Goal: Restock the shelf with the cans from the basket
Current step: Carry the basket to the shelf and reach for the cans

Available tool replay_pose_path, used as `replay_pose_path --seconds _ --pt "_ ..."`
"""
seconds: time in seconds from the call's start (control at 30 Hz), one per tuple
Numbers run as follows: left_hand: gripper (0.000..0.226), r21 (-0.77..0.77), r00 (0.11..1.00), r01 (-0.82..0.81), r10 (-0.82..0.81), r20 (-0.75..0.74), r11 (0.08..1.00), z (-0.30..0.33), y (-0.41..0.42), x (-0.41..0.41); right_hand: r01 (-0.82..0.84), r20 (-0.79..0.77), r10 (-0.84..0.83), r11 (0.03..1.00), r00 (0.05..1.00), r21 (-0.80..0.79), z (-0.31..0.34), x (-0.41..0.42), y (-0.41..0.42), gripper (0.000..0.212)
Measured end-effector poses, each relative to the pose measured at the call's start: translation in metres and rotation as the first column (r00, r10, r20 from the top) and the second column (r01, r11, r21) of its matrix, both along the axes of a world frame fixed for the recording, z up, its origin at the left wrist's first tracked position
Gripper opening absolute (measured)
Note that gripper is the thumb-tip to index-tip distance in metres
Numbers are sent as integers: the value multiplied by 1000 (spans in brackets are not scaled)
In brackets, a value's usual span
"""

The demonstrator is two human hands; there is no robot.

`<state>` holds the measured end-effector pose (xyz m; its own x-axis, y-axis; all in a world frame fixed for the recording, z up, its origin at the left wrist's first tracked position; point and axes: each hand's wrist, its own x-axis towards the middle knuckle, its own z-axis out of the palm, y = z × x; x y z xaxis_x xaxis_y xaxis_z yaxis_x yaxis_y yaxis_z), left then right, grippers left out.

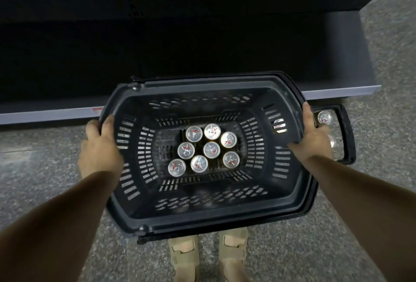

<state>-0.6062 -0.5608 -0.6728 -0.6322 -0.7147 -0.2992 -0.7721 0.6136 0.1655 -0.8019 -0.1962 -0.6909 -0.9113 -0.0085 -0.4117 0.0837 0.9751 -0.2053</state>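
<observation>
Both hands grip the basket [203, 218] by its short ends: the left hand [99, 146] is wrapped over the left rim with the thumb inside, and the right hand [313, 137] is closed over the right rim with the fingers outside, beside the folded handle [347, 133]. The basket appears to be held off the floor [45, 157], in front of the low shelf [351, 92], whose dark interior shows no stock. Eight cans [203, 148] stand upright in a tight cluster on the basket's bottom, toward the middle. Further can tops show near the handle on the right, one through the slots in the wall; whether they stand on the floor outside cannot be told. The step in hand looks like setting the basket down close to the shelf. To do it well, keep the rim level so the cans do not tip or slide, lower with both arms together, and land it just short of the shelf lip, clear of the feet [209, 257] below. Let go only once it rests flat; then either hand is free to lift cans from above.
</observation>
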Motion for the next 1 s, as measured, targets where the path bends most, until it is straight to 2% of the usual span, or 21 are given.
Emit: replay_pose_path --seconds 0.17,0.27,0.33,0.4,0.43,0.47,0.57,0.67,0.77,0.87,1.0 --pt "79 -117 999 22 -18 36 993 -11 6 2 -60 -20 63 992 998 115 -5 -2 -6 109" --pt "86 -217 994 105 -98 43 971 -22 18 0 -219 -70 251 927 965 303 -10 5 -18 116" --pt "88 -180 957 289 -284 53 940 -33 34 -1 -418 -62 461 848 885 326 -17 15 -31 112" --pt "84 -59 882 466 -458 112 883 -49 57 0 -591 5 612 763 791 262 -29 31 -46 104" --pt "86 22 861 487 -484 157 873 -58 69 1 -643 46 650 734 758 218 -38 40 -54 100" --pt "90 109 863 450 -463 204 886 -69 81 1 -670 88 667 721 740 179 -48 49 -61 97" --pt "107 323 907 177 -282 314 930 -106 105 3 -651 249 611 749 751 125 -84 69 -72 92" --pt "110 409 914 59 -214 345 911 -142 112 2 -659 395 563 735 726 162 -123 78 -76 86" --pt "106 381 880 88 -251 403 920 -173 110 -5 -767 436 652 621 621 163 -157 75 -80 79" --pt "85 316 872 160 -284 399 935 -196 102 -9 -844 426 733 507 530 177 -178 66 -85 72" --pt "72 356 884 225 -343 317 907 -207 96 -3 -834 405 735 526 544 167 -189 66 -84 59"
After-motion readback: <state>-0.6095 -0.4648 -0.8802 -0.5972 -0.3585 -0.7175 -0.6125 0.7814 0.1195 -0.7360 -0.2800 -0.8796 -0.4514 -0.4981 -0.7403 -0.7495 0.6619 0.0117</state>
